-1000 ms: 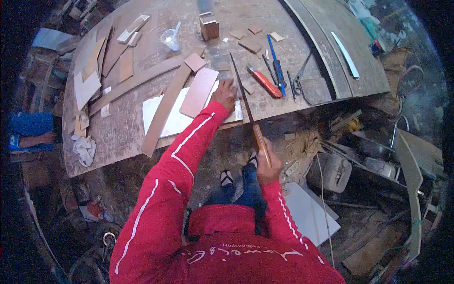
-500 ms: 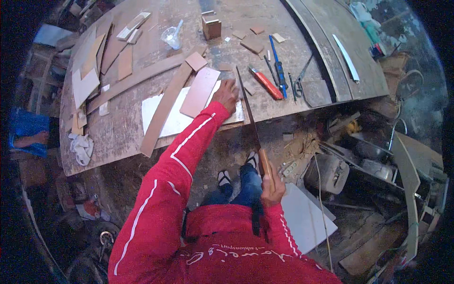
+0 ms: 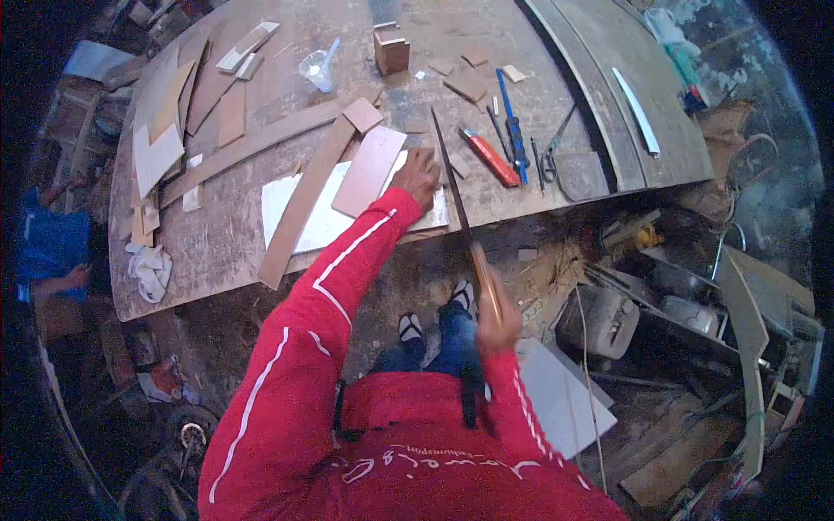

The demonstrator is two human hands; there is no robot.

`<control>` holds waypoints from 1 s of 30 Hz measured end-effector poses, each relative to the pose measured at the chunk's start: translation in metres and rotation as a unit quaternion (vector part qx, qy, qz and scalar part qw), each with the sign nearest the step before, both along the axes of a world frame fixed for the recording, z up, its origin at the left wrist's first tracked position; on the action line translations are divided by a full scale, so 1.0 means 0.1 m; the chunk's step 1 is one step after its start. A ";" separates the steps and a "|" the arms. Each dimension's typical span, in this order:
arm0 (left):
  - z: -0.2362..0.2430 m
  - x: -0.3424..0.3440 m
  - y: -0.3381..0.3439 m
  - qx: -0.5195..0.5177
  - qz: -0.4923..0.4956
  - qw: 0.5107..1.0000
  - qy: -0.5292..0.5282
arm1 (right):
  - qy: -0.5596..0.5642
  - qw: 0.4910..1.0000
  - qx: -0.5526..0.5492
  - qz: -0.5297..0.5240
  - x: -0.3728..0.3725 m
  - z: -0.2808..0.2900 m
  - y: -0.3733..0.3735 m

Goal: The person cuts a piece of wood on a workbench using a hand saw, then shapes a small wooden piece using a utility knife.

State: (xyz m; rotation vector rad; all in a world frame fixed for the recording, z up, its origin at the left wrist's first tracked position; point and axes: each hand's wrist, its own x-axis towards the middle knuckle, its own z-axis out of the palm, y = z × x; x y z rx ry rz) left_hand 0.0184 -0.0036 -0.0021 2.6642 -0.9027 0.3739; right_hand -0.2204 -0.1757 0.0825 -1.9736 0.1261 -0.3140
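Note:
My right hand [image 3: 498,319] is wrapped round the wooden handle of a hand saw [image 3: 455,174]. Its long, narrow dark blade runs up over the bench's front edge, with the tip above the bench top. Just left of the blade, my left hand [image 3: 417,181] presses down at the right end of a white board [image 3: 278,208], fingers bent. What lies under those fingers is mostly hidden. A pinkish flat piece [image 3: 369,172] and a long brown wood strip [image 3: 306,204] rest across the white board. A small square piece [image 3: 362,115] sits at the strip's far end.
On the wooden bench [image 3: 287,104], a red-handled tool [image 3: 491,158], a blue tool [image 3: 512,130] and scissors [image 3: 551,161] lie right of the saw. A clear cup [image 3: 317,71] and a wooden block [image 3: 391,49] stand farther back. At the left, another person's arm [image 3: 65,282] shows.
My right hand has pushed the saw forward, away from my body, and its tip reaches farther over the bench. My left hand has stayed in about the same place.

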 end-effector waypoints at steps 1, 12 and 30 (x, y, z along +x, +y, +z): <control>-0.01 0.01 -0.07 -0.002 -0.006 1.000 0.000 | -0.011 1.000 0.000 -0.013 0.30 0.00 0.04; 0.02 0.02 -0.02 -0.026 -0.001 1.000 0.007 | 0.077 0.996 0.044 -0.012 0.17 0.01 0.05; 0.03 -0.02 0.06 -0.039 0.018 0.998 0.034 | -0.051 0.998 -0.035 -0.025 -0.42 0.04 0.01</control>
